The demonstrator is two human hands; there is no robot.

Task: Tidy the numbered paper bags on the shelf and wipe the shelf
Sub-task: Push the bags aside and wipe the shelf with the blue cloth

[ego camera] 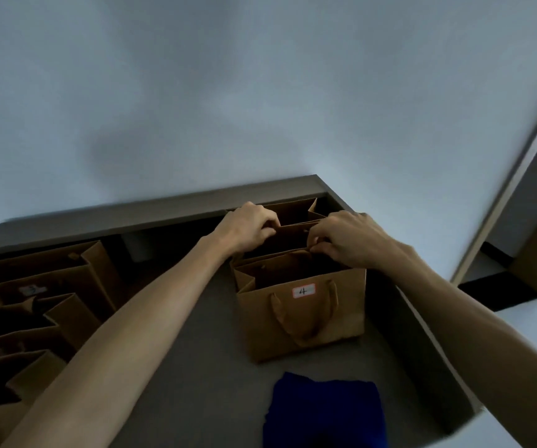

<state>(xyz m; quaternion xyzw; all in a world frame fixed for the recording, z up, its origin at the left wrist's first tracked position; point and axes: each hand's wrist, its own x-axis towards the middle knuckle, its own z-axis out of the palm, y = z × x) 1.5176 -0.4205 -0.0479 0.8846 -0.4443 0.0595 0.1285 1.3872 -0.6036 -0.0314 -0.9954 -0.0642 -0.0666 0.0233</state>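
Brown paper bags stand in a row at the right of the grey shelf (196, 367). The front one, bag 4 (302, 321), carries a white label with the number 4 and has twisted handles hanging down its face. Behind it stands a second bag (293, 237), and a third bag (296, 210) is against the back. My left hand (249, 227) pinches the left top edge of the second bag. My right hand (344, 240) pinches its right top edge. A dark blue cloth (322, 412) lies on the shelf in front of bag 4.
Several more brown bags (34, 302) crowd the left side of the shelf, one with a blurred label. The shelf has a raised back rim (163, 205) and right wall (422, 344). A pale wall rises behind; a door frame (519, 176) is at right.
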